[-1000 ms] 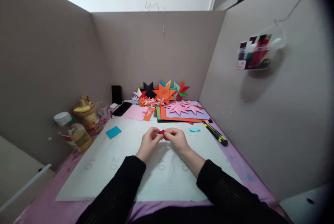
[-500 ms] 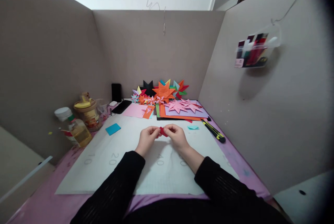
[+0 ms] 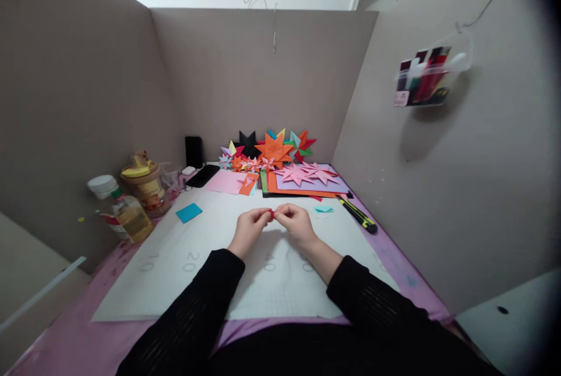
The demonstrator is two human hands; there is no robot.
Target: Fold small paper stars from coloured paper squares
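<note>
Between my fingertips, above the middle of the white sheet [image 3: 166, 282], is a small piece of red paper [image 3: 271, 216], mostly covered by the fingers. My left hand [image 3: 249, 231] pinches its left side. Thumb and fingers of my right hand [image 3: 298, 227] are closed on its right side. A folded turquoise paper piece [image 3: 324, 209] lies just right of my right hand. Farther off to the left rests a flat blue paper rectangle [image 3: 189, 213].
Folded paper stars [image 3: 274, 149] stand along the back panel, with pink stars [image 3: 295, 173] on stacked coloured sheets. A yellow-black utility knife [image 3: 357, 214] lies right. A bottle [image 3: 131, 219], a tub [image 3: 146, 189] and a black phone [image 3: 204, 176] are left. Grey panels enclose three sides.
My fingertips have drawn closer together over the red paper, and less of it shows. The whole view has shifted slightly.
</note>
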